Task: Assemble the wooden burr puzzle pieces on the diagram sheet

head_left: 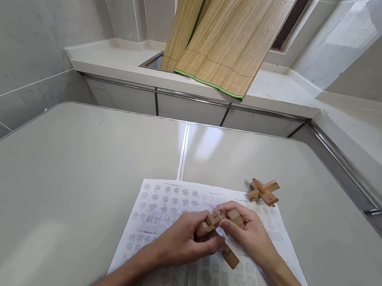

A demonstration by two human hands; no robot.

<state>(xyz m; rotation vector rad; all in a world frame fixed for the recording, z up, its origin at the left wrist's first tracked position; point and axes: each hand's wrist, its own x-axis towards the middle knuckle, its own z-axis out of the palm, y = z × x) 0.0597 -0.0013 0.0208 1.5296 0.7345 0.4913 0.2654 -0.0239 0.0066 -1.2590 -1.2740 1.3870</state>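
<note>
Above a printed paper sheet (152, 224), my left hand (187, 238) is closed around notched wooden puzzle pieces (205, 228). My right hand (250, 228) grips the same cluster from the other side, with a wooden block end (235, 217) showing between thumb and fingers. One wooden bar (230, 256) sticks out below the hands, toward the lower right. How the pieces fit together is partly hidden by my fingers. Beyond my right hand, a cross-shaped group of wooden puzzle pieces (264, 192) lies at the sheet's far right corner.
The sheet carries rows of small line drawings and lies on a pale table (66, 183) with a centre seam. Behind the table runs a white ledge (116, 65), with a bamboo mat (225, 39) hanging over it. Tiled walls and a metal rail (350, 166) border the right side.
</note>
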